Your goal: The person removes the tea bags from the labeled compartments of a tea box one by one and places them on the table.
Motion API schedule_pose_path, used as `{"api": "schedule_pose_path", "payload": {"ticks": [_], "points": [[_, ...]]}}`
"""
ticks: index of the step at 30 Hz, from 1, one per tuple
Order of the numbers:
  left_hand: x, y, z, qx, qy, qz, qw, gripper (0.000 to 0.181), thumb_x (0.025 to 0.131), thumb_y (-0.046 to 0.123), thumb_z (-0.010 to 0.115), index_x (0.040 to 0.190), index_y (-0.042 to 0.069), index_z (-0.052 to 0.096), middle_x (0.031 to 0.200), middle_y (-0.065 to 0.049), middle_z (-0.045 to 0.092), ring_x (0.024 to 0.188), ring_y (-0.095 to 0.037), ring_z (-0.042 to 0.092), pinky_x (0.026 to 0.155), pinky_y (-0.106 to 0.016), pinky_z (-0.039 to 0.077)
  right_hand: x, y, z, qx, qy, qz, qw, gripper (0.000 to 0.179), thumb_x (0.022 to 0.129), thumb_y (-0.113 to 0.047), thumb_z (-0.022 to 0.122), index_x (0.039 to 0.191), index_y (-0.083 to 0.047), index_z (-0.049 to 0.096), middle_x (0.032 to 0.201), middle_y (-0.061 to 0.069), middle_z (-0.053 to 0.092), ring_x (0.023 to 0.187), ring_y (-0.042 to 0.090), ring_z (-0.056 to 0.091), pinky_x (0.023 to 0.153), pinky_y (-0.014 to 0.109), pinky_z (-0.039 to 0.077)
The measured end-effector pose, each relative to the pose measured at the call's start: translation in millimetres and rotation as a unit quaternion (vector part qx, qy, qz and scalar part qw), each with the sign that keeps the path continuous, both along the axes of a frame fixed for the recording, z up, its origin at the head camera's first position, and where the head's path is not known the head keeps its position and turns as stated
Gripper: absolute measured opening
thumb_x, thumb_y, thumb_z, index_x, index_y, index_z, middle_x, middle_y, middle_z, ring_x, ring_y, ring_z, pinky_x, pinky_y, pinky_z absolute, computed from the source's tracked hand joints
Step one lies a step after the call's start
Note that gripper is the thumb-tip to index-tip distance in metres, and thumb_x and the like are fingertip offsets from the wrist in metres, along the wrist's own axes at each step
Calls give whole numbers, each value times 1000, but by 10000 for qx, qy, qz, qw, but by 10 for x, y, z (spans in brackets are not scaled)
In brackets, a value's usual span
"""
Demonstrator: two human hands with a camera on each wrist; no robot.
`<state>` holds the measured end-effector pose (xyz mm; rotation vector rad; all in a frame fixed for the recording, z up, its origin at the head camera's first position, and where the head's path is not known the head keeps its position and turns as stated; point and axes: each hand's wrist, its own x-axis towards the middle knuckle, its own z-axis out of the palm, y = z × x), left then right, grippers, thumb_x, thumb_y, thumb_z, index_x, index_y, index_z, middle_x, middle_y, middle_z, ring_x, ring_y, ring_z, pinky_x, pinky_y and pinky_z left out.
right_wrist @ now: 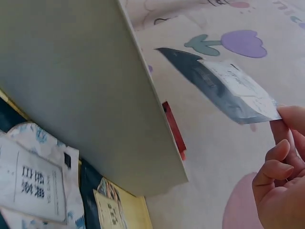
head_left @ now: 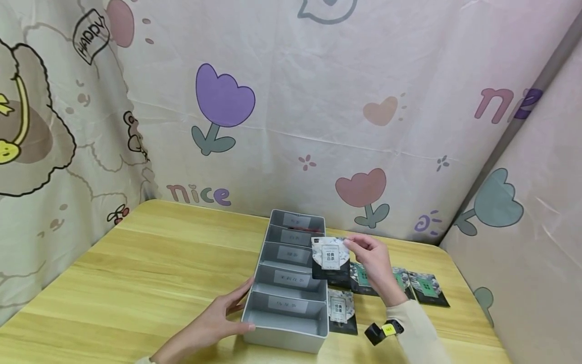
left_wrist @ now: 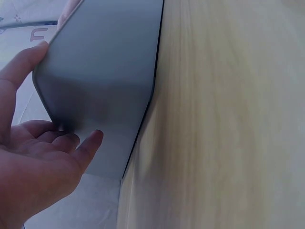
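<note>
A grey divided box point(head_left: 285, 341) with several labelled compartments stands lengthwise on the table. My left hand point(head_left: 223, 316) holds its near left corner, thumb at the near end and fingers along the left side; the left wrist view shows the thumb at the rim and bent fingers against the wall. My right hand point(head_left: 375, 263) pinches a white-and-black tea sachet point(head_left: 330, 258) by its upper right corner. In the head view that sachet overlaps the box's right rim. The right wrist view has the sachet point(right_wrist: 233, 90) tilted, beyond the box's outer wall point(right_wrist: 90, 95).
A similar white-labelled sachet point(head_left: 342, 312) lies right of the box. Several green-labelled sachets point(head_left: 428, 289) lie farther right, some partly hidden behind my right hand. Something red point(head_left: 305, 230) shows near the box's far end. A printed curtain point(head_left: 291, 126) borders the wooden table point(head_left: 150, 268).
</note>
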<state>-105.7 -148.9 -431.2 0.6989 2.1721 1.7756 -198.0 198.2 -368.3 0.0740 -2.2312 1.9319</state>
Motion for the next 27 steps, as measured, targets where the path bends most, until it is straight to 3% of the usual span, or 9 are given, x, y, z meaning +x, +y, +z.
{"api": "schedule_pose_path", "payload": {"ticks": [9, 18, 25, 27], "points": [[5, -6, 4, -100, 49, 46, 9999, 87, 86, 12, 71, 153, 1, 17, 154, -29, 12, 128, -52, 37, 103, -24, 40, 126, 125, -134, 212, 114, -396, 9989, 14, 87, -8, 71, 93, 4, 68, 73, -2, 62, 62, 12, 46, 52, 21, 37], [-1, 4, 6, -95, 9, 8, 10000, 86, 87, 12, 70, 153, 1, 17, 154, -28, 11, 130, -50, 35, 106, -44, 36, 192, 252, -227, 1102, 93, -644, 9918, 19, 92, -14, 68, 99, 3, 65, 85, 5, 65, 74, 13, 52, 63, 22, 43], [3, 4, 9, -116, 41, 15, 9999, 86, 87, 12, 70, 153, 1, 17, 154, -29, 12, 129, -50, 36, 106, -47, 35, 204, 375, -316, 1320, 24, -669, 9890, 16, 92, -10, 66, 99, 5, 64, 86, 7, 67, 75, 10, 54, 65, 19, 45], [4, -2, 12, -149, 64, 25, 9999, 86, 87, 12, 70, 153, 1, 17, 154, -29, 12, 129, -51, 36, 106, -45, 36, 220, 416, -350, 1383, -124, -637, 9883, 16, 93, -9, 65, 99, 5, 63, 84, 7, 66, 70, 11, 52, 60, 20, 43]]}}
